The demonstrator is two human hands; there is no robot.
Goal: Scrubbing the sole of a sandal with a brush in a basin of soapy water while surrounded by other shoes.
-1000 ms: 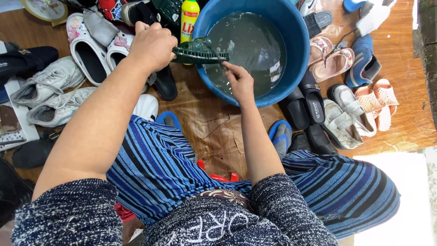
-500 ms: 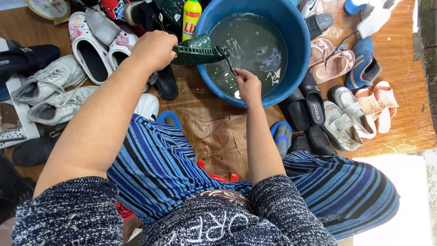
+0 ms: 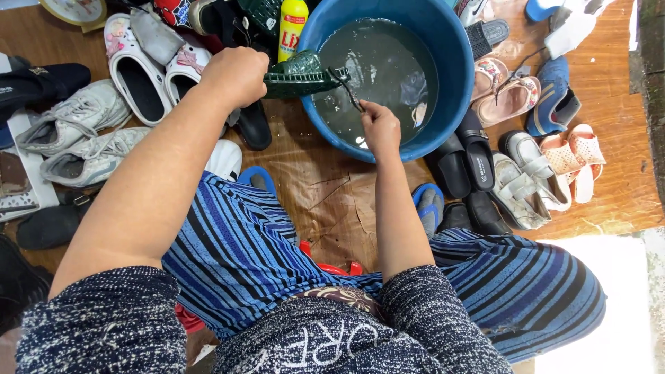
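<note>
My left hand point(image 3: 235, 73) grips a dark green slip-on shoe point(image 3: 301, 75) by its heel end and holds it level over the near-left rim of a big blue basin point(image 3: 454, 52) of murky grey water. My right hand point(image 3: 379, 125) sits at the basin's near rim, closed around a thin dark brush point(image 3: 346, 86). The brush points up and left, with its tip at the toe of the green shoe. Both forearms reach out over my blue striped skirt.
Shoes ring the basin: white clogs point(image 3: 138, 66) and white sneakers point(image 3: 76, 131) on the left, black slippers point(image 3: 464, 166) and pink sandals point(image 3: 568, 149) on the right. A yellow bottle point(image 3: 292, 24) stands behind the green shoe. Creased brown paper point(image 3: 332, 201) covers the wooden floor.
My right hand has shifted a little to the right along the basin's rim and closed on the brush. My left hand keeps the green shoe in the same place.
</note>
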